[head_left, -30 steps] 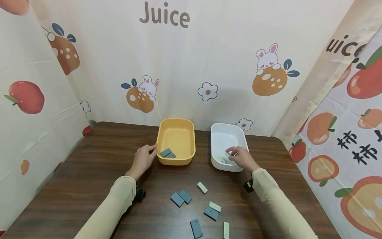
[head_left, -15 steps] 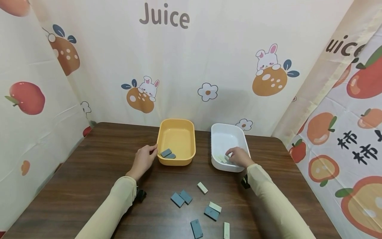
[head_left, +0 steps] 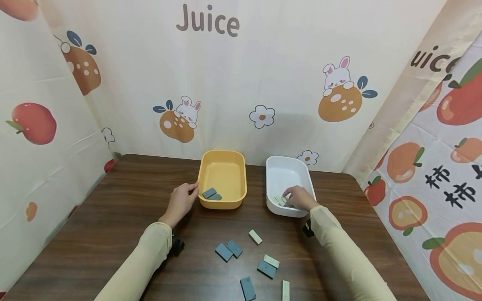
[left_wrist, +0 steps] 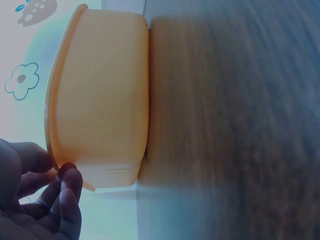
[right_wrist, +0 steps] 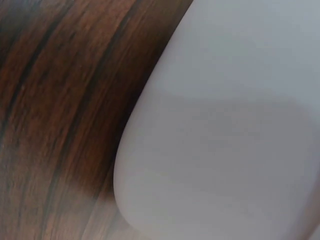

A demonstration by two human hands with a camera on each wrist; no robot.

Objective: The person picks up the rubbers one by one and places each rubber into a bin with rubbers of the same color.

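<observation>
At the left rim of a yellow plastic basin [head_left: 226, 205], my left hand [head_left: 180, 202] pinches the edge between thumb and fingers; the left wrist view shows this grip on the rim [left_wrist: 50, 130]. Two blue-grey blocks [head_left: 209, 192] lie inside the basin. My right hand [head_left: 301, 197] reaches into a white basin [head_left: 288, 212], fingers pointing down beside several pale green blocks [head_left: 279, 200] at its near end. Whether those fingers hold a block is hidden. The right wrist view shows the white basin's outer wall [right_wrist: 215, 150].
Several blue-grey blocks [head_left: 224, 252] and pale blocks [head_left: 255, 237] lie on the dark wooden table [head_left: 203, 271] in front of the basins. One pale block [head_left: 271, 261] touches a blue-grey block [head_left: 266, 269]. A printed curtain [head_left: 226, 83] stands behind the table.
My right hand has moved down and slightly left inside the white basin; the pale block seen at its fingertips a second ago is now hard to make out. My left hand stays at the yellow rim.
</observation>
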